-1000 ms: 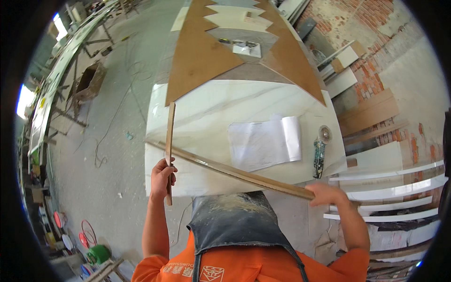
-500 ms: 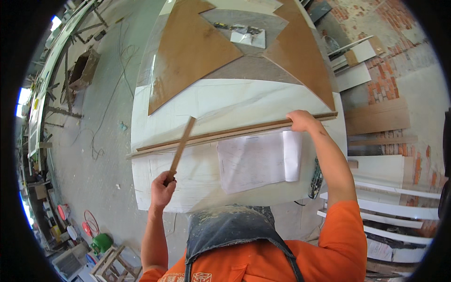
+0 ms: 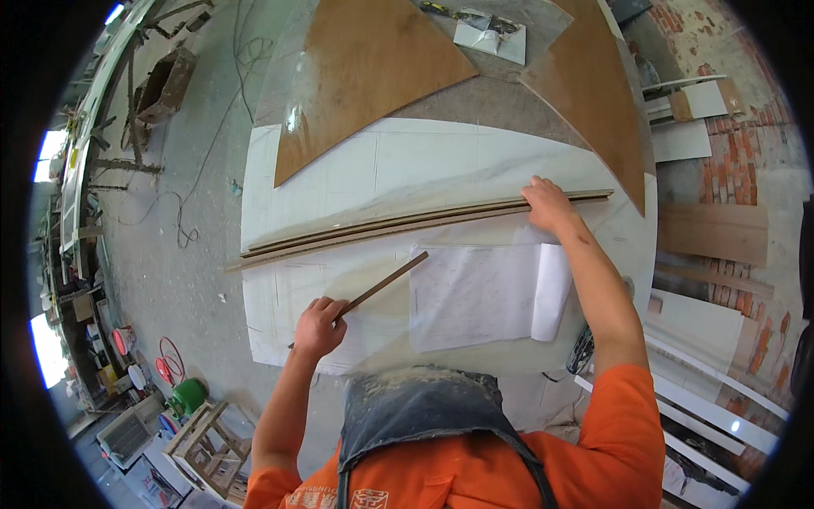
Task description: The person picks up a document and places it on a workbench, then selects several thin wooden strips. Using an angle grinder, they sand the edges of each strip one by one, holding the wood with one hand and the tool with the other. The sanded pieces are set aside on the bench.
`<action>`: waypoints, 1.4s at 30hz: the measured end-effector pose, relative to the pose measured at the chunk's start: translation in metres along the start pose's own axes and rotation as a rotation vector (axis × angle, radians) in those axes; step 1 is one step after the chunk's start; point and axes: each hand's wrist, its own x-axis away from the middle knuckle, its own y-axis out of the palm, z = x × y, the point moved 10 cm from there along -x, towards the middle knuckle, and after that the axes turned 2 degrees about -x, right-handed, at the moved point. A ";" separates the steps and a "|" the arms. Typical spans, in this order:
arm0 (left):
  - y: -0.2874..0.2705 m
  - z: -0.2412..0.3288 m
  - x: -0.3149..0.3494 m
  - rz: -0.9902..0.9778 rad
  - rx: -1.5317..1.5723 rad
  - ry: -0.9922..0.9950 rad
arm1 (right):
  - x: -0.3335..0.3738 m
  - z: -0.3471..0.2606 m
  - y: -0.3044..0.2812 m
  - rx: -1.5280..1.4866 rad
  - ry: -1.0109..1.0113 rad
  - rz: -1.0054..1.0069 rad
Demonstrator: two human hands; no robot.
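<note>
"Slab, white with faint grey veins [image 3: 441, 153], spreads across the middle of the view."

"Who is at it?"

"A person in an orange shirt [image 3: 381, 471] and a dark apron dusted with pale powder [image 3: 424, 407], along the slab's near edge."

"What is next in size?"

"Two flat brown boards with straight, slanting edges: a left board [image 3: 365, 76] reaching over the slab's far left part, and a right board [image 3: 589, 102] reaching over its far right corner."

"And the hands?"

"Well apart. Long, narrow brown strips [image 3: 398, 226] lie side by side across the slab's middle, slightly slanted, overhanging its left edge. The right hand [image 3: 547, 204] rests on them toward the slab's right side, fingers curled past their far edge; I cannot tell whether it grips or only presses."

"What lies nearer?"

"White paper sheets, rolled up along their right side [image 3: 475, 297], on the slab's near right part."

"The other hand?"

"The left hand [image 3: 320, 327], over the slab's near left part, is closed round a short, thin brown strip [image 3: 386, 288]. One end pokes out behind the fist toward the slab's near edge; the other slants toward the slab's middle."

"Anything smaller?"

"A small white rectangular piece [image 3: 490, 38] beyond the slab's far edge, and a dark, pale-flecked tool handle [image 3: 580, 352] by its near right corner, partly hidden by the right arm."
</note>
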 end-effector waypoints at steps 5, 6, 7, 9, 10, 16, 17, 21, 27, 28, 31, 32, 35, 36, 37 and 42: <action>0.000 0.012 -0.029 0.052 -0.025 0.132 | 0.008 0.001 -0.002 -0.065 0.027 0.119; 0.000 0.013 -0.035 0.056 -0.037 0.144 | 0.011 0.002 -0.003 -0.038 0.048 0.133; 0.001 0.014 -0.041 0.060 -0.048 0.156 | 0.014 0.002 -0.003 -0.010 0.071 0.147; 0.000 0.016 -0.049 0.079 -0.067 0.181 | 0.026 0.000 -0.014 -0.004 0.103 0.278; 0.000 0.015 -0.051 0.092 -0.074 0.190 | 0.040 -0.005 -0.020 -0.024 0.109 0.391; -0.004 0.011 -0.055 0.187 -0.088 0.224 | 0.168 0.033 0.037 -0.333 0.710 0.445; -0.004 0.010 -0.055 0.199 -0.091 0.230 | 0.188 0.035 0.057 -0.394 0.757 0.446; -0.003 0.006 -0.057 0.175 -0.113 0.246 | 0.234 0.036 0.104 -0.789 0.888 0.382; 0.007 0.001 -0.062 0.148 -0.165 0.315 | 0.268 0.037 0.143 -1.204 0.892 0.337; 0.010 -0.007 -0.061 0.137 -0.188 0.295 | 0.266 0.021 0.122 -1.363 0.751 0.391; 0.011 0.003 -0.059 0.101 -0.215 0.346 | 0.317 -0.008 0.093 -1.724 0.769 0.520; 0.015 0.005 -0.060 0.101 -0.208 0.373 | 0.342 -0.013 0.092 -1.782 0.803 0.564; 0.027 0.014 -0.068 0.088 -0.186 0.448 | 0.400 -0.024 0.099 -1.908 0.826 0.800; 0.026 0.015 -0.067 0.089 -0.187 0.461 | 0.424 -0.026 0.106 -1.960 0.772 0.855; 0.028 0.023 -0.069 0.032 -0.219 0.468 | 0.439 -0.027 0.112 -2.014 0.699 0.900; 0.035 0.059 -0.070 0.026 -0.126 0.525 | 0.501 -0.014 0.119 -2.134 0.701 1.272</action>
